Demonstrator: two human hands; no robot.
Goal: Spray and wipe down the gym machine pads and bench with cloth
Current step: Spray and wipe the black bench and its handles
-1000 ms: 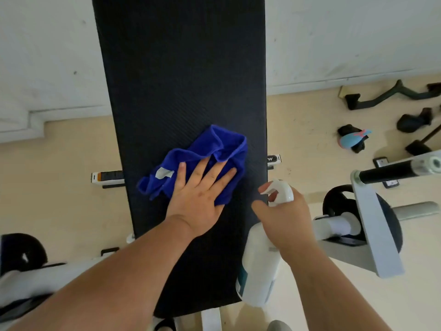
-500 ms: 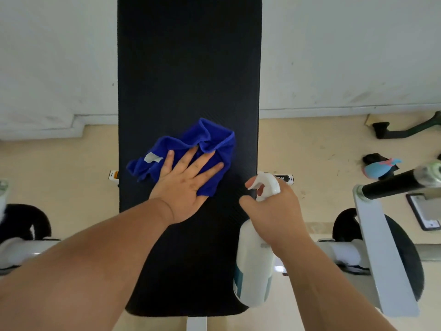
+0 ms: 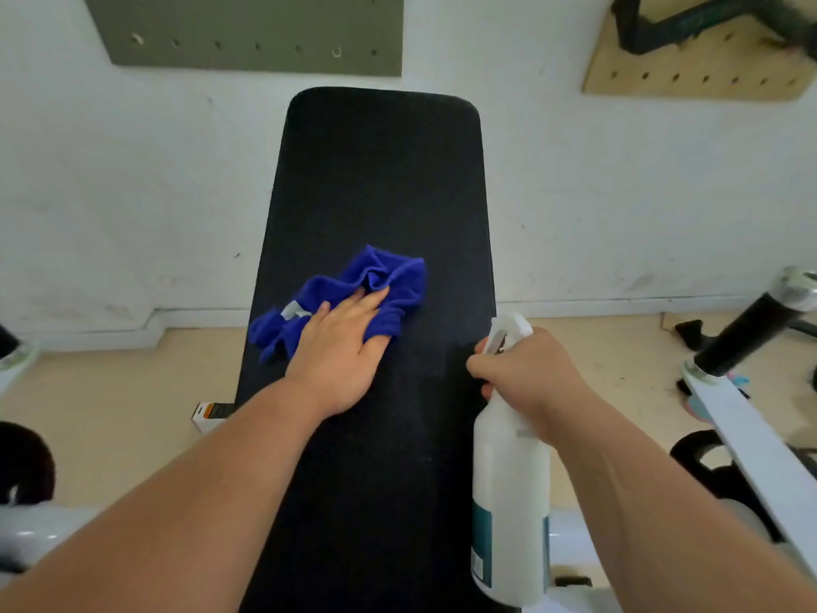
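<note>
Wiping was the step in hand. The left grip (image 3: 340,347) lay flat, fingers straight, pressing the blue cloth (image 3: 398,276) under its fingertips onto the black desk (image 3: 380,170). To its right, the right grip (image 3: 526,369) was clamped round the spray bottle (image 3: 508,502). The next move probably called for sweeping the cloth beyond the fingertips under steady pressure.

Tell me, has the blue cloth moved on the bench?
Yes. The blue cloth has slid left across the bench pad: its end now reaches the pad's left edge, leaving more bare pad on the right.
</note>
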